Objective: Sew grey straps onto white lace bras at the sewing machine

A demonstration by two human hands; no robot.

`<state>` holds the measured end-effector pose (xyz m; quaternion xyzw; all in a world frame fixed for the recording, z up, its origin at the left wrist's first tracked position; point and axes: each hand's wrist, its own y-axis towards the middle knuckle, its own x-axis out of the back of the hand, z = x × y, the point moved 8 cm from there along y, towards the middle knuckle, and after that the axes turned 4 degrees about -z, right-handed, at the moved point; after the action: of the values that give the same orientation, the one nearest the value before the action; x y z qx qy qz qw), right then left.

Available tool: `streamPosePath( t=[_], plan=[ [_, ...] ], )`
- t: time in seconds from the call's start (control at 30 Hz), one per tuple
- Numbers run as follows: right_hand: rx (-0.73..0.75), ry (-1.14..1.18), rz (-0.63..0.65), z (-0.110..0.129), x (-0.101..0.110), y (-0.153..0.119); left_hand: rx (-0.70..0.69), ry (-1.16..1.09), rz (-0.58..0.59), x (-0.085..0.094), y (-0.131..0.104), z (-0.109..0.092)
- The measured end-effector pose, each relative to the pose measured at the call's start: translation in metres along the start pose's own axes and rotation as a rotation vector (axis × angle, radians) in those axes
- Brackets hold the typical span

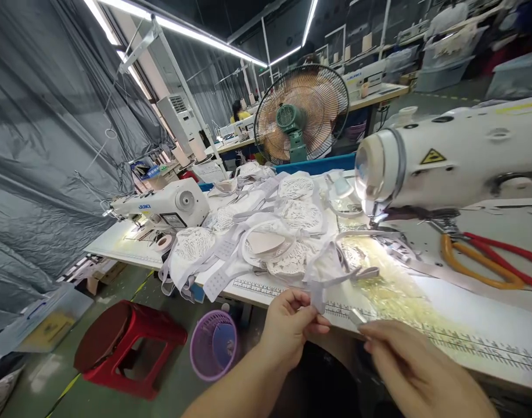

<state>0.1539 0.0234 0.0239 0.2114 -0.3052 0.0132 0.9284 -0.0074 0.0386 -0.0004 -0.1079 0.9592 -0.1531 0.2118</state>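
Note:
My left hand (290, 325) pinches the end of a white strap (318, 295) at the table's front edge. The strap runs up to a white lace bra (324, 264) at the right side of a heap of white lace bras (248, 232). To the right, my right hand (412, 354) holds a small, pale flat piece (358, 317) between thumb and fingers, just over the ruler marks. A gap separates the two hands. The sewing machine (457, 157) stands behind my right hand, its lamp lighting the needle area.
Scissors with red and orange handles (488, 261) lie on the right of the table (462, 307). A second sewing machine (161, 203) stands at the left. A large fan (301, 113) is behind the heap. Below are a red stool (137, 342) and a purple basket (196, 348).

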Motion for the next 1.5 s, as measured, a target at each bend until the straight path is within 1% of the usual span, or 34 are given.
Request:
streamPosePath(
  t=[0.07,0.13,0.27,0.43,0.5,0.53,0.67,0.73,0.8,0.9,1.0,1.07,1.17,1.23,1.3,1.4,1.5],
  plan=[
    [0.070,-0.027,-0.032,0.014,-0.008,0.005,0.000,-0.006,0.000,-0.004,-0.003,0.002],
    [0.106,-0.055,-0.065,0.022,-0.014,0.010,-0.023,0.008,-0.010,-0.004,-0.006,0.003],
    [0.098,-0.119,-0.087,0.027,-0.021,0.014,-0.058,-0.034,-0.032,-0.004,-0.011,0.005],
    [0.111,-0.198,-0.179,0.040,-0.015,0.016,-0.055,-0.104,-0.023,-0.006,-0.014,0.012],
    [0.126,-0.229,-0.208,0.043,-0.012,0.016,-0.077,-0.078,-0.030,-0.004,-0.013,0.013],
    [0.131,-0.248,-0.219,0.044,-0.011,0.016,-0.109,-0.049,-0.030,-0.003,-0.013,0.013],
    [0.123,-0.334,-0.231,0.042,-0.011,0.016,-0.296,0.107,0.005,-0.004,-0.016,0.004],
    [0.107,-0.356,-0.217,0.039,-0.012,0.016,-0.330,0.148,0.031,-0.007,-0.017,0.003],
    [0.095,-0.333,-0.197,0.036,-0.012,0.017,-0.337,0.183,0.033,-0.007,-0.017,0.002],
    [0.026,-0.243,-0.195,0.026,-0.005,0.017,-0.318,0.217,-0.007,-0.005,-0.013,0.000],
    [-0.017,-0.169,-0.213,0.016,0.006,0.014,-0.270,0.184,-0.058,-0.001,-0.008,0.001],
    [-0.024,-0.163,-0.203,0.013,0.010,0.013,-0.242,0.175,-0.076,-0.001,-0.007,0.003],
    [-0.015,-0.160,-0.146,0.014,0.005,0.013,-0.234,0.199,-0.047,-0.005,-0.008,0.004],
    [0.042,-0.153,-0.123,0.022,-0.001,0.014,-0.269,0.227,0.001,-0.009,-0.011,0.003],
    [0.088,-0.171,-0.140,0.030,-0.005,0.015,-0.335,0.280,0.036,-0.012,-0.014,0.000],
    [0.124,-0.229,-0.163,0.037,-0.007,0.018,-0.455,0.399,0.050,-0.014,-0.019,-0.007],
    [0.129,-0.313,-0.151,0.035,-0.008,0.019,-0.549,0.516,0.050,-0.016,-0.024,-0.013]
  ],
)
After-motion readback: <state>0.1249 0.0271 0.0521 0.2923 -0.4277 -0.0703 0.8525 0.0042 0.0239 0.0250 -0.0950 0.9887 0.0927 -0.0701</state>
